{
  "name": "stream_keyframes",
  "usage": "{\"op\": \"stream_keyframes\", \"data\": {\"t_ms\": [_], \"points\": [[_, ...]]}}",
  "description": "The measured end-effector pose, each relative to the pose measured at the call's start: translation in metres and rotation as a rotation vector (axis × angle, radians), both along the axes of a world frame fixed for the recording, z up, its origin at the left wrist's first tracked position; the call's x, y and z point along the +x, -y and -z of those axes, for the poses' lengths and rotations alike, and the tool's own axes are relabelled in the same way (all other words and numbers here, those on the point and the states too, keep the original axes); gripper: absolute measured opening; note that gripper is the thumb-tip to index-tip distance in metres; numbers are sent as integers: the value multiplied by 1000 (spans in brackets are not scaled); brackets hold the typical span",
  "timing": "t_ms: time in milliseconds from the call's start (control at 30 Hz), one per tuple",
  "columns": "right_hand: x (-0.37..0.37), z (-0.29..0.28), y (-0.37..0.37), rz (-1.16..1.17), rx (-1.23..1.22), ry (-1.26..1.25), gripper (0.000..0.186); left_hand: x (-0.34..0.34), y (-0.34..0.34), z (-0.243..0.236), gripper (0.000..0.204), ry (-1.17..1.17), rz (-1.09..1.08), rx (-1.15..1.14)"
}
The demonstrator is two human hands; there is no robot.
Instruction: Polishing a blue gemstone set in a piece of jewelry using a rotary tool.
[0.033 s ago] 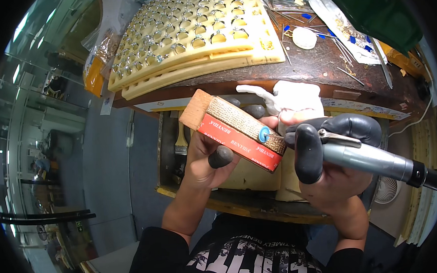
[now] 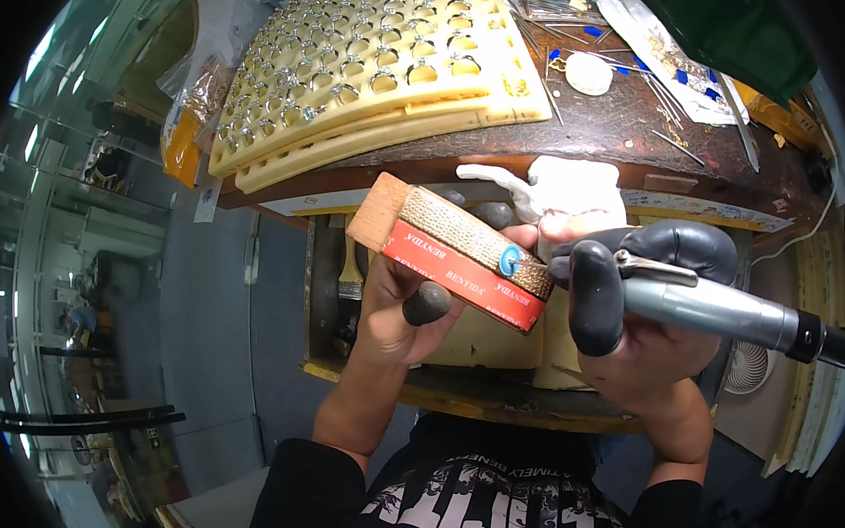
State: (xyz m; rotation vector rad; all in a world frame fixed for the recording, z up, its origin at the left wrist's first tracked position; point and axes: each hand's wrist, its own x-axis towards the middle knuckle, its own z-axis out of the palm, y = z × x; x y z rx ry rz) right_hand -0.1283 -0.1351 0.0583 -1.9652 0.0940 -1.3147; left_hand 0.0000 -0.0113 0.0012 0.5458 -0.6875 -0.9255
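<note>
My left hand (image 2: pixel 391 309) grips a wooden block (image 2: pixel 460 248) from below; the block has a red side and a rough tan abrasive top. My right hand (image 2: pixel 637 348) holds a grey rotary handpiece (image 2: pixel 721 310) like a pen. The handpiece's small blue wheel tip (image 2: pixel 511 258) rests against the block's abrasive top near its right end. Dark rubber covers sit on several fingertips of both hands. Both hands hover just in front of a white-wrapped bench peg (image 2: pixel 571 184).
Cream foam trays (image 2: pixel 364 66) filled with several metal rings lie on the dark wooden bench (image 2: pixel 607 130). Thin tools, a white disc (image 2: pixel 587 72) and a green pad (image 2: pixel 715 10) sit at the back right. A brush (image 2: pixel 349 268) lies in the open drawer below. A small fan (image 2: pixel 748 366) is at the right.
</note>
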Motion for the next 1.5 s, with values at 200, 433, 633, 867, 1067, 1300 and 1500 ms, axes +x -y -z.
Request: {"op": "stream_keyframes", "data": {"t_ms": [200, 433, 633, 867, 1067, 1300, 1500], "points": [[-7, -6, 7, 48, -260, -133, 7, 1, -1, -1, 75, 107, -11, 56], [-2, -4, 0, 30, 49, -45, 5, 1, -1, -2, 75, 106, -3, 60], [-6, -2, 6, 48, -182, -96, 4, 0, 0, 1, 63, 12, -6, -7], [-5, -2, 8, -15, -63, -64, 4, 1, -1, 3, 60, -6, 13, -23], [-3, -1, 9, -27, -169, -48, 11, 1, -1, 1, 60, -5, 11, -19], [-1, 2, 5, -11, -73, -45, 13, 0, -1, 0, 61, 13, -4, -17], [-3, -3, 4, 55, -142, -73, 13, -1, 0, 0, 63, 8, 0, -12]]}}
